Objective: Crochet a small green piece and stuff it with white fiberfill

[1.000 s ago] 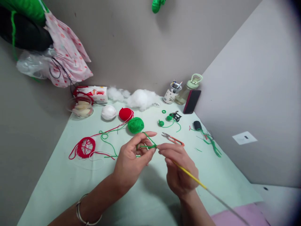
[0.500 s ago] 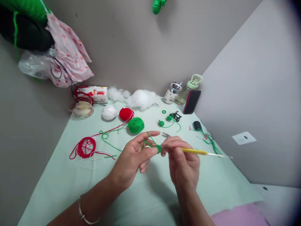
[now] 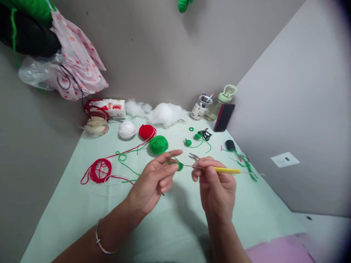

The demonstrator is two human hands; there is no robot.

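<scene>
The left hand [image 3: 153,180] pinched a green crochet piece [image 3: 180,167] between thumb and fingers; the right hand [image 3: 216,186] was closed around a yellow crochet hook [image 3: 223,170], its tip at the piece, above the surface [image 3: 82,212]. Beyond lay a green yarn ball [image 3: 158,144], then a red yarn ball [image 3: 146,132].

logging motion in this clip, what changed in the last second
The right hand turned the crochet hook from slanting down toward the body to nearly level, handle pointing right. The green yarn pinched in the left hand went from an open loop to a small tight bunch at the hook's tip. Both grips held; the green ball and snips stayed put.
</scene>
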